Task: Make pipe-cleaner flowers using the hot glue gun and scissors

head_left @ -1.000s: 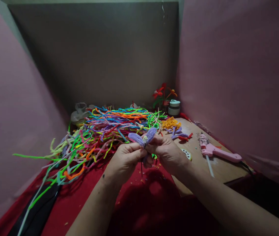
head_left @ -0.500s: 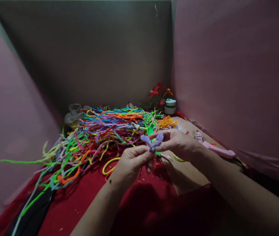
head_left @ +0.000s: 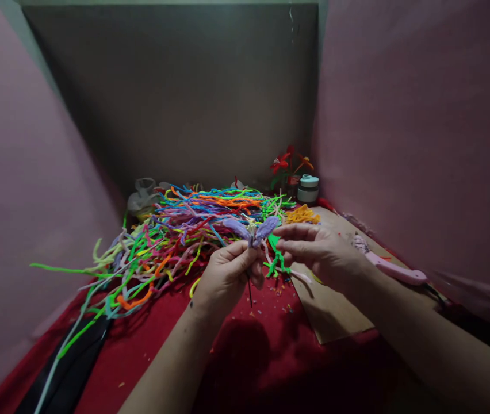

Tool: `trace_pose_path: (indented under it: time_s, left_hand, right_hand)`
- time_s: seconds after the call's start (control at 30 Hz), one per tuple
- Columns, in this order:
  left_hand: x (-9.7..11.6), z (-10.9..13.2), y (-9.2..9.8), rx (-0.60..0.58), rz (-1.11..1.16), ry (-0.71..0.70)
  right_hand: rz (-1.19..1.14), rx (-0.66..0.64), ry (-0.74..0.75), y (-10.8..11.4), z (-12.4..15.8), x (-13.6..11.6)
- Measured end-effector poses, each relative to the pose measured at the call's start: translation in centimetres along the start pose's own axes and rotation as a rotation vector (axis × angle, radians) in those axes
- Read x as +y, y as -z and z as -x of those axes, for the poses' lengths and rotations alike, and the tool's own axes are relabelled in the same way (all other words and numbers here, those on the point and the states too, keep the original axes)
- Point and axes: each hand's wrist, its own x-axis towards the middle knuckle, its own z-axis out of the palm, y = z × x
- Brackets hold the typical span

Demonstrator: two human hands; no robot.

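My left hand [head_left: 226, 275] is closed in a pinch on the base of a small purple pipe-cleaner flower [head_left: 251, 229], whose thin dark stem hangs below the fingers. My right hand [head_left: 320, 251] sits just right of the flower with fingers curled near a green pipe-cleaner piece [head_left: 276, 259]; whether it grips that piece I cannot make out. Both hands hover above the red cloth [head_left: 150, 339], in front of a big heap of many-coloured pipe cleaners [head_left: 176, 230].
A pink glue gun [head_left: 394, 269] lies on a brown board [head_left: 335, 310] at the right. A red pipe-cleaner flower [head_left: 286, 164] and a small round jar [head_left: 308, 188] stand in the back corner. Pink walls close in on both sides.
The purple flower and both hands have risen slightly and shifted back toward the heap. My right hand has slid to the right of the flower, beside the green piece.
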Motion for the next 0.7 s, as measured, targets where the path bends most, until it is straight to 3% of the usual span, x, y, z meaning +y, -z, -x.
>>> trace_pose_path:
  time_s: [0.2,0.33,0.53,0.7]
  left_hand:
    - [-0.4,0.2,-0.4,-0.054,0.021,0.073]
    - [-0.4,0.3,-0.3,-0.078,0.010,0.105]
    - [-0.1,0.3,-0.5,-0.082,-0.053,0.109]
    - [-0.2,0.4,-0.5,-0.094,0.012,0.142]
  right_hand:
    - [-0.210,-0.021,0.092,-1.9,-0.4,1.2]
    - [-0.179,-0.073,0.085,-2.1,-0.7,1.0]
    - [-0.180,0.002,0.054,-2.5,-0.9,1.4]
    - [-0.199,-0.029,0.038,-2.5,-0.9,1.5]
